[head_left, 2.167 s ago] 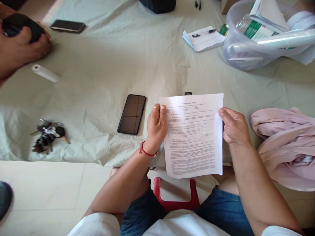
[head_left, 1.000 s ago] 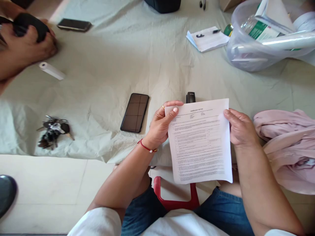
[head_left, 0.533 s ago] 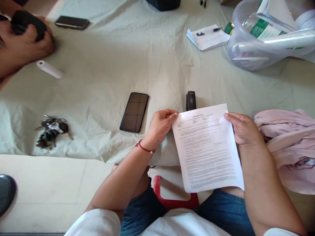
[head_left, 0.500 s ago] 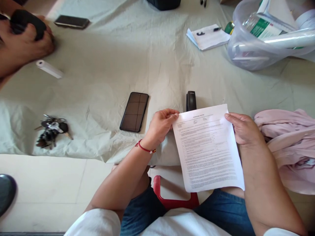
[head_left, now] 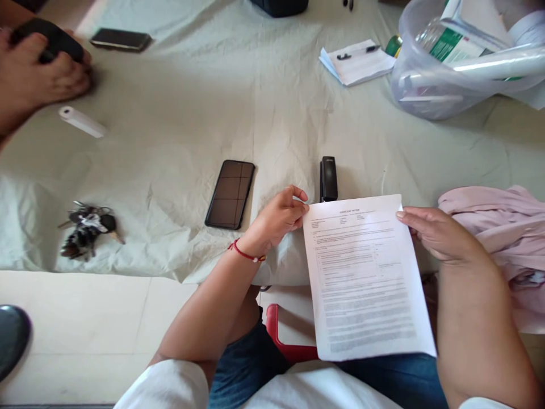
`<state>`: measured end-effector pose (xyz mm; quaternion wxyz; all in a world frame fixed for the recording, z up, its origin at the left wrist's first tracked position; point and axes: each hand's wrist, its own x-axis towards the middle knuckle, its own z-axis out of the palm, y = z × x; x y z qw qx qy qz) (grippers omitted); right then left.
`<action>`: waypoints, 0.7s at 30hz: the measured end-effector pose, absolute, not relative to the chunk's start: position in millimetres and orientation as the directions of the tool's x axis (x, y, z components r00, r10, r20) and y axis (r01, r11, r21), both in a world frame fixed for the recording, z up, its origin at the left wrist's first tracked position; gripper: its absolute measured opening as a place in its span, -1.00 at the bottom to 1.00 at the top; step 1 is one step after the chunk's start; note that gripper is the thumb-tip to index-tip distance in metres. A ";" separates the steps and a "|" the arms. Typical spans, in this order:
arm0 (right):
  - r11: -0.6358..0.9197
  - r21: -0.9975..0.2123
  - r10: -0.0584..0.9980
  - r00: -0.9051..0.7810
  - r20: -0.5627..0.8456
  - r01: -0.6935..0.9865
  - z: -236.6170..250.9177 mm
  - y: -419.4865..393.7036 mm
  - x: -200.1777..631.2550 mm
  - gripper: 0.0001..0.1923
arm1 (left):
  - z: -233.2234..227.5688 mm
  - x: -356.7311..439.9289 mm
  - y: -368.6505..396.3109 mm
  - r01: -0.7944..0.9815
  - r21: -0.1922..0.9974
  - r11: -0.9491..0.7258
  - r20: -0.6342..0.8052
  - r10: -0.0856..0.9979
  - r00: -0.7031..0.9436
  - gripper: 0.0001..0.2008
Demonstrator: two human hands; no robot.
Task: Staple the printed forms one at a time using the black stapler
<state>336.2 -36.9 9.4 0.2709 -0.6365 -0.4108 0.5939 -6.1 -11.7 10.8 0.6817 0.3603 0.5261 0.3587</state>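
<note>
White paper forms the printed sheet (head_left: 366, 278), its body lines too fine to read. The left hand (head_left: 279, 220) pinches the sheet's 11 o'clock corner; the right hand (head_left: 440, 232) grips it near the 1 o'clock corner, thumb on the front face, contact behind the paper hidden. The sheet spans the near edge of the tablecloth (head_left: 183, 119), its lower edge over the lap, masking part of the red stool (head_left: 293, 352) at 8 o'clock. The black, oblong stapler (head_left: 328, 177) lies at the sheet's 11 o'clock; whether its near end touches the paper cannot be determined. Creased cloth extends from the stapler to the notepad (head_left: 357, 62) at 12 o'clock. The flat, rectangular phone (head_left: 230, 194) lies at 10 o'clock. Pink fabric (head_left: 481, 210), partly behind the right arm, is bunched at 2 o'clock. The translucent tub (head_left: 426, 105) at 1 o'clock is cut off.
</note>
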 end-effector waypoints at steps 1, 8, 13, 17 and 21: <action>-0.539 -0.821 0.830 -0.047 -0.556 0.188 12.6 -38.7 336.3 -0.55 | 11.5 -6.6 -12.0 -0.110 0.862 0.494 -0.467 0.860 0.205 -0.78; -0.661 -0.745 0.748 0.003 -0.663 0.090 11.2 -44.5 336.2 -0.56 | 6.0 13.5 -9.5 0.008 0.827 0.562 -0.562 0.826 0.052 -0.68; -0.640 -0.764 0.769 0.050 -0.638 0.081 9.1 -46.5 342.3 -0.63 | 1.9 21.9 -8.6 0.112 0.842 0.528 -0.529 0.848 -0.021 -0.66; -0.624 -0.778 0.781 0.095 -0.618 0.069 7.2 -47.1 345.0 -0.63 | -6.4 19.7 -9.3 0.131 0.880 0.456 -0.459 0.888 -0.008 -0.66; -0.629 -0.776 0.775 0.118 -0.620 0.054 5.9 -46.7 344.3 -0.62 | -14.4 17.5 -10.1 0.140 0.920 0.366 -0.370 0.929 0.005 -0.66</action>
